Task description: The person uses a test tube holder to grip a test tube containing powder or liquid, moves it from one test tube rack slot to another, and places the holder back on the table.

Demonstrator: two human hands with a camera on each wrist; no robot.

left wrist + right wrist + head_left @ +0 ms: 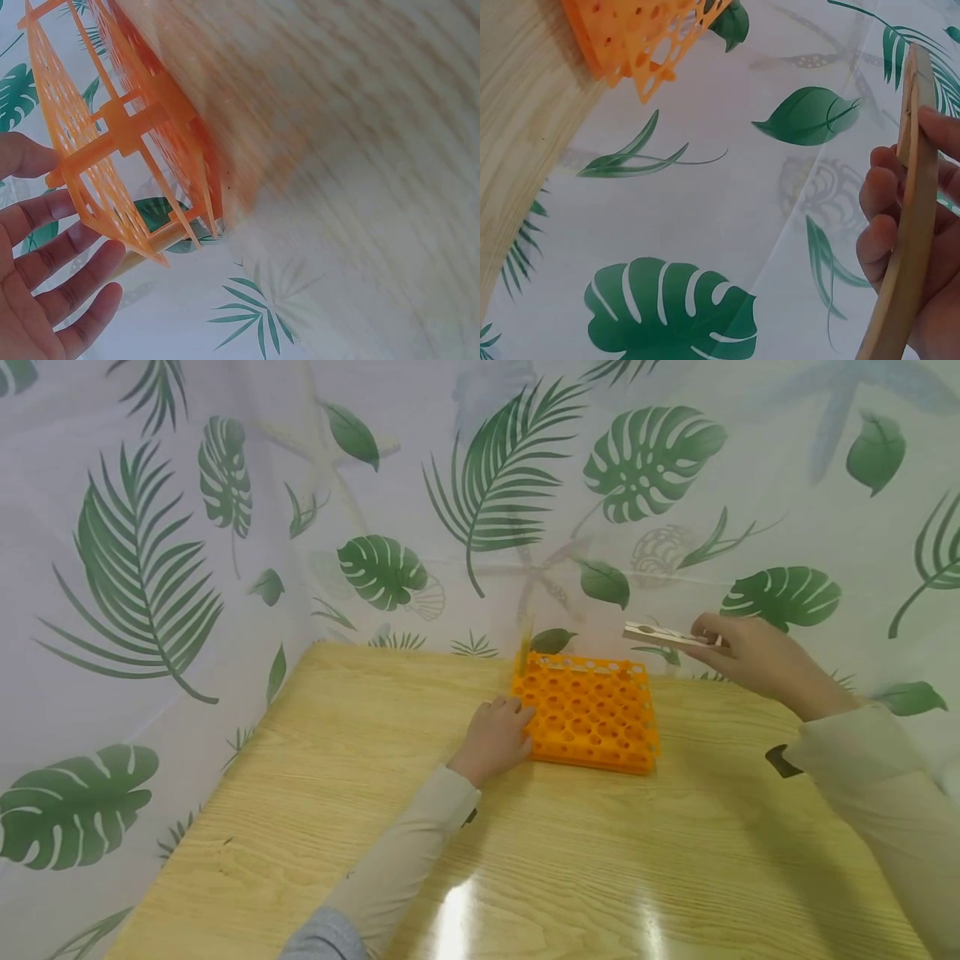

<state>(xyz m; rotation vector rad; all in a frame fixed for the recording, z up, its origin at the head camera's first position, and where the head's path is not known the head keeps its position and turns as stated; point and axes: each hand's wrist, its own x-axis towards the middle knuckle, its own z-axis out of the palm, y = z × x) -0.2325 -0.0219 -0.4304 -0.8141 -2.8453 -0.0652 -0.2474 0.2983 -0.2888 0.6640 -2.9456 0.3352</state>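
An orange test tube rack point(588, 762) with rows of round holes stands on the table near the wall. At its back left corner a thin, see-through yellowish tube point(525, 647) stands upright. My left hand point(495, 739) is at the rack's left end. In the left wrist view, the thumb and index fingertips touch the rack's end point(124, 127), while the other fingers spread loosely along its edge. Raised to the right of the rack, my right hand point(738, 652) grips a wooden test tube holder point(660, 633) between thumb and fingers. The holder's jaws point left, with nothing between them.
The wood-grain table point(360, 743) meets a white wall covering point(405, 460) printed with green leaves, close behind the rack. Another covered wall point(67, 710) runs along the left edge. Dark strap ends point(783, 761) hang at the sleeves.
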